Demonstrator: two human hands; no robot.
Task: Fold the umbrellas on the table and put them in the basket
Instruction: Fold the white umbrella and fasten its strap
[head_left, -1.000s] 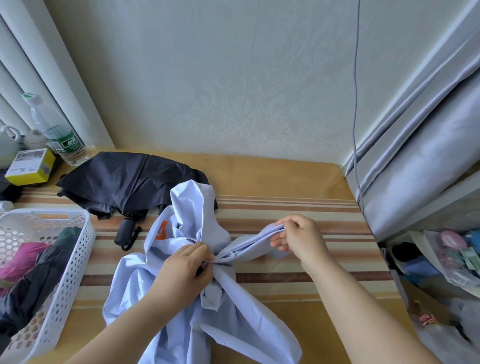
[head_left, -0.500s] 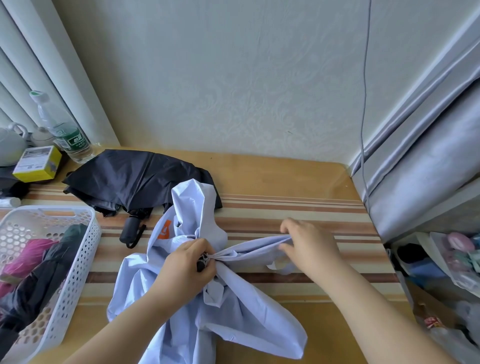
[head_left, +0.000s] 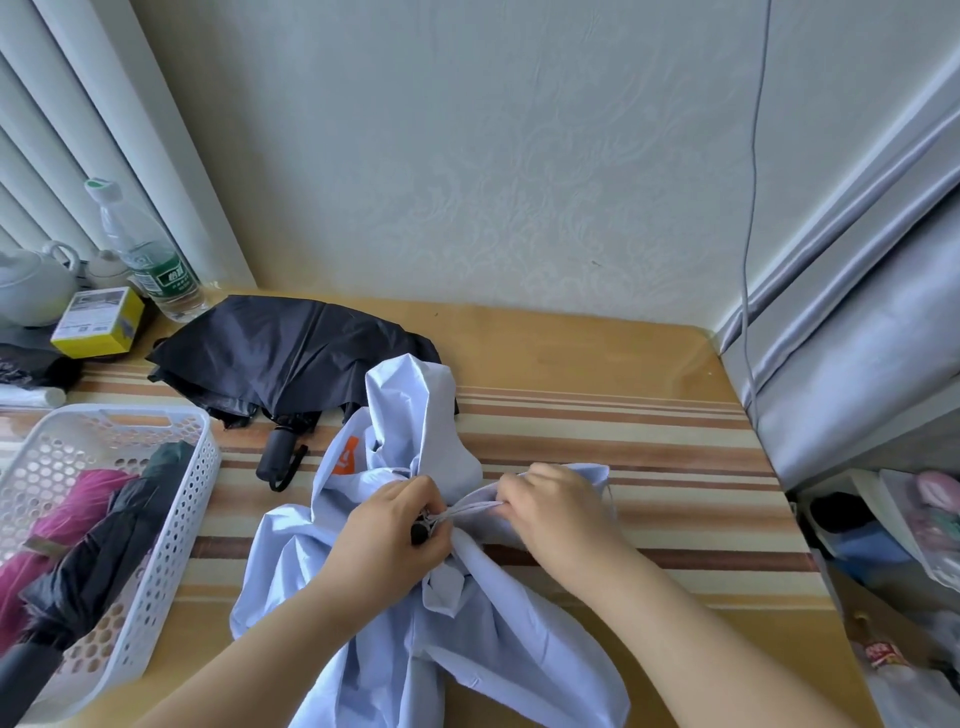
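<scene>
Matt cloth umbrella (head_left: 447, 639); perforated plastic basket (head_left: 171, 525).

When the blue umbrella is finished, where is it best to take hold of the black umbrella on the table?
Probably the handle of the black umbrella: it sticks out toward you, clear of the loose canopy. Come from above, from the near side.
</scene>
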